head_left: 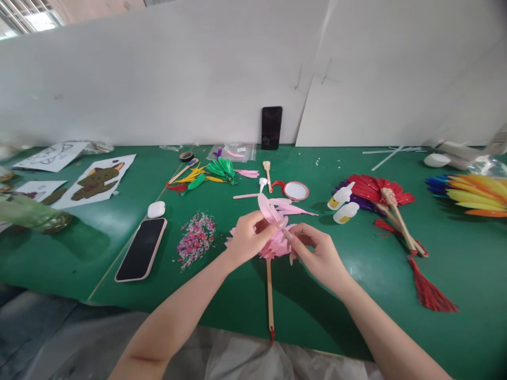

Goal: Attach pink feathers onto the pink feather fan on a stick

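My left hand (250, 236) pinches an upright pink feather (268, 208) between thumb and fingers. Close beside it, the closed fingertips of my right hand (319, 256) meet at the feather's lower end; the exact contact is partly hidden. Under both hands is a fan of pink feathers (277, 247), partly covered by them. Its thin wooden handle (270, 293) points toward me and ends in a red cord (272, 333). Just beyond my hands lie loose pink feathers (295, 208).
Left are colourful flakes (196, 238), a phone (141, 249) and a white case (156, 209). Right are glue bottles (346, 212) and a red feather fan (380, 187). Behind lie green feathers (222, 169), a round white lid-like disc (296, 190) and a propped phone (271, 128).
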The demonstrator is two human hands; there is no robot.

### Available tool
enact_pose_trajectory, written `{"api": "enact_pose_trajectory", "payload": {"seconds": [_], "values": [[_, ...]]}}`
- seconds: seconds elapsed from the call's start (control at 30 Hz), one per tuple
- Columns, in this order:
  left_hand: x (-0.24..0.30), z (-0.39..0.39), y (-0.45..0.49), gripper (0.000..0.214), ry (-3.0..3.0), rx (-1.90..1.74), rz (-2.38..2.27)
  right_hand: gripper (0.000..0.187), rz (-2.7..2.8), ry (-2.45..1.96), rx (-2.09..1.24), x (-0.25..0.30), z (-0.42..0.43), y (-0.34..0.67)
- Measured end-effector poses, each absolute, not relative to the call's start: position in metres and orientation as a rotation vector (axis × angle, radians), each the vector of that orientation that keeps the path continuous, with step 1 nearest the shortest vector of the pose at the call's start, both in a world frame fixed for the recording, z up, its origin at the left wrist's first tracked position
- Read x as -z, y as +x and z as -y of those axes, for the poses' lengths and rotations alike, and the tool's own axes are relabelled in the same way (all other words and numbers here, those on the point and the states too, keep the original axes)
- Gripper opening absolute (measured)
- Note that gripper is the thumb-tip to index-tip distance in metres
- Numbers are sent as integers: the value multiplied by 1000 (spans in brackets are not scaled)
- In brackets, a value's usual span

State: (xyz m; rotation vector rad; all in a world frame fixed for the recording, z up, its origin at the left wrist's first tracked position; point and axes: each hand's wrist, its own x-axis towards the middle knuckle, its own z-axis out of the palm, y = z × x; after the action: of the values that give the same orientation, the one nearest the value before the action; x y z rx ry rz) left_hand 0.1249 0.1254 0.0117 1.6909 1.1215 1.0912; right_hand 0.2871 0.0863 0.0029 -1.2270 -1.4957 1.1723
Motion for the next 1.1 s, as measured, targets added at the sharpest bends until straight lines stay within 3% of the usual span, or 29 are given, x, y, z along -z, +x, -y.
{"api": "enact_pose_trajectory", "payload": {"seconds": [0.3,0.6,0.77,0.83,0.93,1.0,1.1], "values": [[-10,-125,124,28,1595,-1064,-1138,17,1494,-1219,-1180,-1,-86,287],[-10,-135,117,28,1385,-1266,-1165,17,1491,-1209,-1181,-3,-86,288],[-16,-144,102,40,1480,-1338,-1315,18,1487,-1215,-1179,-2,-86,289],[-23,-145,93,42,1661,-1193,-1478,20,1487,-1216,-1177,-3,-86,289],[-35,-146,75,41,1975,-649,-1839,21,1490,-1213,-1177,-3,-87,288],[-41,-149,61,38,2032,-277,-2035,21,1481,-1208,-1182,-4,-86,288],[-45,-154,41,27,2006,-5,-2153,21,1469,-1198,-1172,-4,-85,286]]}}
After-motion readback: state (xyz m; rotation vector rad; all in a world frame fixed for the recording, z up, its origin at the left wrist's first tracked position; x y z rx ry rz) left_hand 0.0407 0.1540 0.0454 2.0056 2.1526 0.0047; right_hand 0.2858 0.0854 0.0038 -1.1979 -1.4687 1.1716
